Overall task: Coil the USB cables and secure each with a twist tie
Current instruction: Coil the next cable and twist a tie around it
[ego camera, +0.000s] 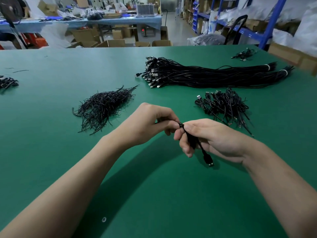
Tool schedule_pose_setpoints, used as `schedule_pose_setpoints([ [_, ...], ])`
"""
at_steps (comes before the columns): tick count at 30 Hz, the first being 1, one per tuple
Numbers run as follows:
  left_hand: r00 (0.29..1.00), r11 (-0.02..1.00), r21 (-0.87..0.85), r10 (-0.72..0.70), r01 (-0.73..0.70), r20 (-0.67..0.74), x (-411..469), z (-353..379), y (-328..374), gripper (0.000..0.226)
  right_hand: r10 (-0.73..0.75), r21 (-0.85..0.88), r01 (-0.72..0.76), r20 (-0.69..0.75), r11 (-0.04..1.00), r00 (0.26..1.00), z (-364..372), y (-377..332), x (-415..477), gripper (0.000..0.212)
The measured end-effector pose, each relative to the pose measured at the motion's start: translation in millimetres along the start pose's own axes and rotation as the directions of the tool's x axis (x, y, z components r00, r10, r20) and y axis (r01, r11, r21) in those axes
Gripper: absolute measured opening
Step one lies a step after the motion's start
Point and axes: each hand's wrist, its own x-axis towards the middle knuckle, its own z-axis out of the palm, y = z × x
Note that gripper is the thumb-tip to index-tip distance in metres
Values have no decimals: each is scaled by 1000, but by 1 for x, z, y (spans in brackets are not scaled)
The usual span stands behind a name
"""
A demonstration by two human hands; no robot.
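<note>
Head view, slim black cable (190, 136), boxy plug (210, 161)

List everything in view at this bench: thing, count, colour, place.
table: 1, green, fills the foreground
straight cable bundles: 2, black with white bands, far centre-right of the table
twist-tie pile: 1, black, left of centre
coiled cable pile: 1, black, right side, beyond the right hand
small cable heap: 1, black, far right corner
edge cable heap: 1, black, left edge, partly cut off
shelving: 1, blue, background right
cardboard boxes: several, brown, on the floor behind the table
held cable: 1, black, folded between both hands, plug hanging down
left hand: 1, pinches the held cable's top
right hand: 1, grips the held cable
</note>
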Motion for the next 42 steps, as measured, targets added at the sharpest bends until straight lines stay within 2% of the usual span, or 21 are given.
schedule_pose_setpoints([
  [4,997,997,64,-42,38,57,0,9,-8,11,59,-121,-70,-93,990,994,1,-1,10,37],
  [11,988,984,99,-151,146,41,-5,26,-20,12,-16,-292,-80,-314,953,949,13,13,25,31],
  [15,983,983,109,-157,147,96,-10,29,-23,11,-46,-351,-79,-333,933,942,13,19,25,25],
  [18,983,988,119,-111,94,148,-14,29,-22,14,-72,-357,-63,-352,932,933,12,22,23,7],
  [23,988,981,187,-77,51,132,-19,35,-17,18,-96,-394,-50,-343,918,934,8,25,17,12],
  [27,1000,983,183,-26,24,9,-22,36,-12,20,-28,-196,-39,-324,980,946,2,24,12,27],
  [30,996,974,224,47,-29,-75,-22,34,-5,23,63,100,-49,-141,994,988,1,26,11,51],
  [33,988,949,312,94,-51,-124,-22,31,-1,26,107,273,-128,91,954,990,6,26,9,59],
  [35,984,935,349,119,-66,-131,-21,29,0,26,113,295,-155,157,943,981,9,26,7,57],
  [38,984,917,391,138,-83,-116,-21,27,-1,20,122,288,-148,106,946,987,12,28,6,52],
  [42,980,887,448,173,-111,-100,-21,26,-2,15,117,147,-121,32,982,993,15,27,5,47],
])
